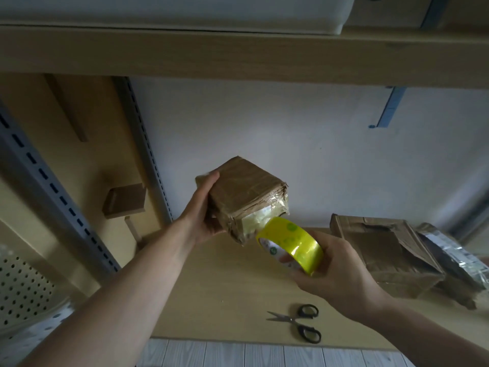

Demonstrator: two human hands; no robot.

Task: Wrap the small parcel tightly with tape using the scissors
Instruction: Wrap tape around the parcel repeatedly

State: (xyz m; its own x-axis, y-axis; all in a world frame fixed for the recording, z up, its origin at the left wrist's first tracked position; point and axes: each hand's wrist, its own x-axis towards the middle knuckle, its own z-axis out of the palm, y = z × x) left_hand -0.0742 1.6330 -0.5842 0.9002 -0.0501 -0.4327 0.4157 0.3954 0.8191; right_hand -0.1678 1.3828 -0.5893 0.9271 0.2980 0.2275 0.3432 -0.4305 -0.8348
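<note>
Parcel [246, 192] in the left hand [203, 207], up in the air above the bench [225, 292], in front of the white wall [317, 141]. Grips this small brown box from its left side, thumb on the upper left edge, other fingers under it and mostly hidden. Many layers of clear tape on the box, wrinkled along the right edge and on the face toward the camera. Holds in the right hand [341, 276] a roll of yellow tape [296, 242], fingers curled around the ring. Roll right at the lower front corner of the parcel; cannot tell if a strip joins the two.

Scissors [292, 321] flat on the bench near its front edge, below the right hand and well apart from both hands, black handles to the right, blades slightly apart and pointing left.

On the right of the bench, an open cardboard box [389, 247] with torn flaps, and just beside it a silver plastic bag [449, 250]. At the left, a smaller cardboard box [124, 198] against the wooden side panel, near a grey slotted metal upright [148, 154]. Above everything, a wooden shelf [238, 54] with a white container [185, 11] on it. At the bottom left, a white perforated panel [23, 284]. Pale floor boards [225, 353] below the front edge of the bench.
</note>
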